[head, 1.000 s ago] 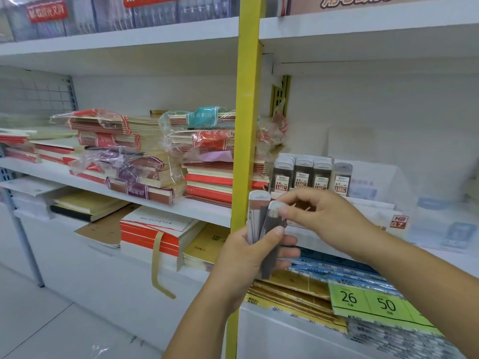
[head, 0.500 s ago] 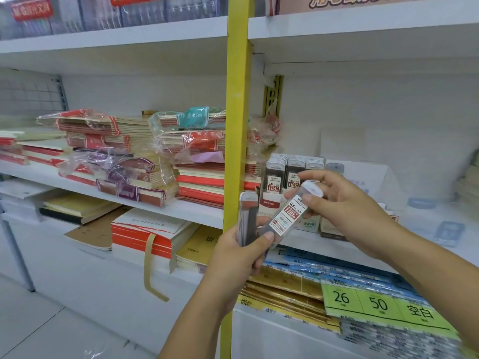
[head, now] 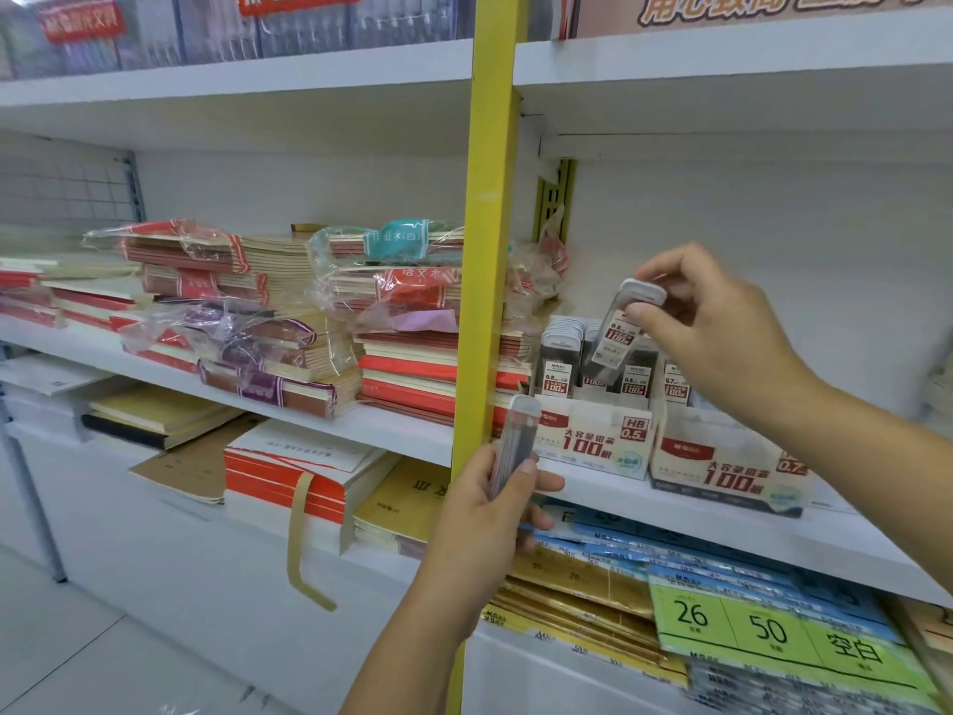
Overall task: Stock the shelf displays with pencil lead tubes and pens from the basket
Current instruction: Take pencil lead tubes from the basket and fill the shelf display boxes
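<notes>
Pencil lead tube, clear plastic with a white cap and a red label (head: 616,332), has left the bundle in our left hand (head: 485,523) within the last second. It now hangs tilted in our right hand (head: 722,332), with the white cardboard display box marked HB 0.5 (head: 593,446) and its standing tubes directly below the grip. We judge it ready to slot in, so the stocking moves on by one tube. The right grip is clamped on the capped end, thumb and fingertips pinching. Down and left of that grip, our left grip is closed round the remaining tubes (head: 513,441), upright against the yellow shelf post (head: 490,250); how many remain we cannot tell.
</notes>
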Demonstrator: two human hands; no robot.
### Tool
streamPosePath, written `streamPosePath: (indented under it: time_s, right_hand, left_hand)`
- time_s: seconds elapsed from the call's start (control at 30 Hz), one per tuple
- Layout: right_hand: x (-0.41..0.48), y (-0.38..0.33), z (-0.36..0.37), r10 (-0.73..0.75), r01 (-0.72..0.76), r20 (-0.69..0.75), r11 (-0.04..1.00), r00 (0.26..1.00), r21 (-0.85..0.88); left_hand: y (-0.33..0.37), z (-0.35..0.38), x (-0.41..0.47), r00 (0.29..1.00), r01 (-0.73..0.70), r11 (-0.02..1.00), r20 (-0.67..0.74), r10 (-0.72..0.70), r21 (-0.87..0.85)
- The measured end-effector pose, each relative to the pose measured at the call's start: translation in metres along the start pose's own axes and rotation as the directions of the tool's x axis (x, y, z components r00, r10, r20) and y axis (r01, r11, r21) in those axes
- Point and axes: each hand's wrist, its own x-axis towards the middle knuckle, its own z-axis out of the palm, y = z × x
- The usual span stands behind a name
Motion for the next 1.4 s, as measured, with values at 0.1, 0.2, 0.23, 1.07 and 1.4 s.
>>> streamPosePath:
  time_s: [0.1, 0.2, 0.23, 1.07, 1.4]
  right_hand:
    - [0.01, 0.008, 0.011, 0.017, -0.009, 0.102, 0.997, 0.995, -0.081]
    - [0.018, 0.018, 0.022, 0.05, -0.025, 0.155, 0.987, 0.987, -0.158]
    - [0.019, 0.022, 0.026, 0.051, -0.014, 0.159, 0.975, 0.986, -0.224]
    - [-0.056, 0.001, 0.024, 0.278, -0.415, 0.389, 0.848, 0.878, 0.331]
    - [-0.025, 0.003, -0.006, 0.083, -0.053, -0.086, 0.95, 0.993, 0.309]
  left_hand:
    - [-0.001, -0.002, 0.002, 0.999, -0.015, 1.0, -0.037, 0.014, -0.011]
    - [-0.001, -0.003, 0.004, 0.999, -0.024, 1.0, -0.045, 0.024, 0.001]
    - [-0.001, -0.003, 0.004, 0.998, -0.026, 1.0, -0.048, 0.026, 0.008]
    - [-0.003, 0.009, 0.004, 0.989, -0.125, 0.981, 0.099, 0.111, 0.149]
    - [-0.016, 0.017, 0.017, 0.928, -0.283, 0.803, -0.063, 0.368, 0.524]
